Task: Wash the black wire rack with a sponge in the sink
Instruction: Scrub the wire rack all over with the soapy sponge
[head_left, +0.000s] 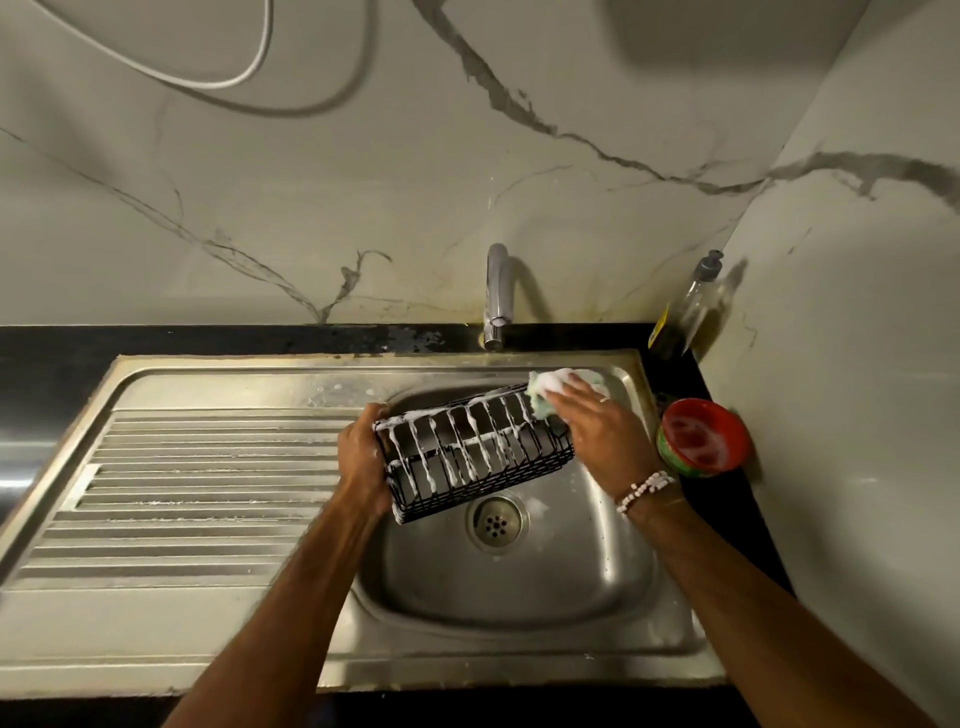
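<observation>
Black soapy wire rack (475, 452) above steel sink (519, 582) | left hand (363, 462) grips its end | right hand (597, 421) presses foamy green sponge (545, 392) on far corner, fingers flat

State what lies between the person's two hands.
In the head view, the black wire rack, streaked with foam, spans the gap: the left hand grips its left end, and the right hand presses the sponge at its right end.
</observation>
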